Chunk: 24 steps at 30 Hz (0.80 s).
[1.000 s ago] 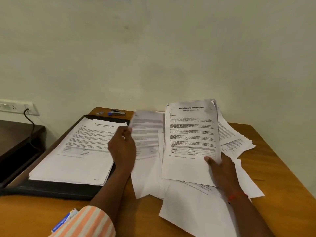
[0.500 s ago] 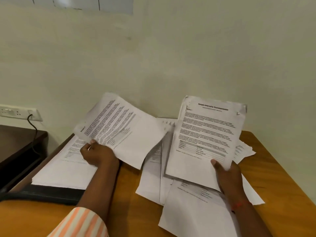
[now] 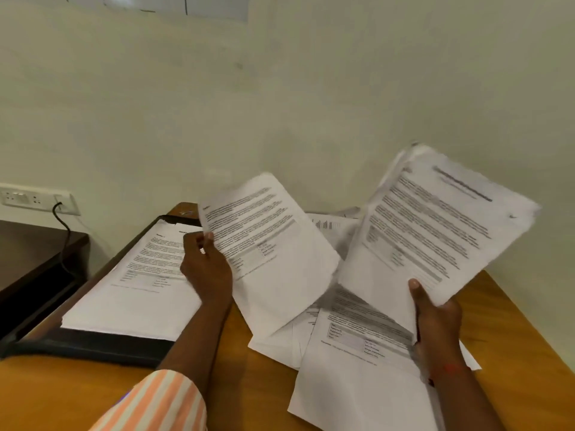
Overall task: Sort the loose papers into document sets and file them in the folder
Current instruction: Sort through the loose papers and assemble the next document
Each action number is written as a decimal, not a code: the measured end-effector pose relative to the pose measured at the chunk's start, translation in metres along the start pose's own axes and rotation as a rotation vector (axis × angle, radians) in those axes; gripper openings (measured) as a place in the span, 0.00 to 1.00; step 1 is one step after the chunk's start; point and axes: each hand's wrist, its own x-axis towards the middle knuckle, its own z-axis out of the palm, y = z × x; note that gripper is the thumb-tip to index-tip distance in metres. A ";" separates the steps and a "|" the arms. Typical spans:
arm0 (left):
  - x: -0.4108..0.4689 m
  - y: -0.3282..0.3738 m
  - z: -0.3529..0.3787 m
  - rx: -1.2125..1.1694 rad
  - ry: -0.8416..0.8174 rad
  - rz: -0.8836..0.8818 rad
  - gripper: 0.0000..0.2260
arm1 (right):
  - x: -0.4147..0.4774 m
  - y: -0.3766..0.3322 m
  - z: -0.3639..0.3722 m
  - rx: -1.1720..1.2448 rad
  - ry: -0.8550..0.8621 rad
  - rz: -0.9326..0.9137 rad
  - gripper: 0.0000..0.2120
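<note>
Head view: the left hand [image 3: 207, 269] pinches one printed sheet [image 3: 267, 244] above the table [image 3: 77, 396]; at its 9 o'clock, the open folder [image 3: 93, 343] carries a filed stack [image 3: 137, 290]. The right hand [image 3: 435, 325] clamps a tilted sheaf [image 3: 435, 225] over loose papers [image 3: 351, 377]. Wall socket [image 3: 37, 199] at 10 o'clock.

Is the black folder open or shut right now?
Open. The black folder lies flat on the table with a paper stack resting on its exposed inside.

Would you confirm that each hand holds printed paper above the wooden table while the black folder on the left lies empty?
Not quite: the head view shows the black folder already holds a stack of printed white sheets. The left hand and right hand do each hold paper above the wooden table.
</note>
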 end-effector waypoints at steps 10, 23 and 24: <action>-0.035 0.012 0.015 -0.118 -0.564 -0.117 0.08 | -0.015 0.004 0.018 -0.271 -0.305 0.023 0.14; -0.050 0.023 0.014 -0.230 -0.915 -0.435 0.11 | -0.022 0.017 0.026 -0.551 -0.517 0.055 0.21; -0.051 0.023 0.013 -0.229 -0.922 -0.424 0.10 | -0.024 0.015 0.026 -0.553 -0.540 0.049 0.21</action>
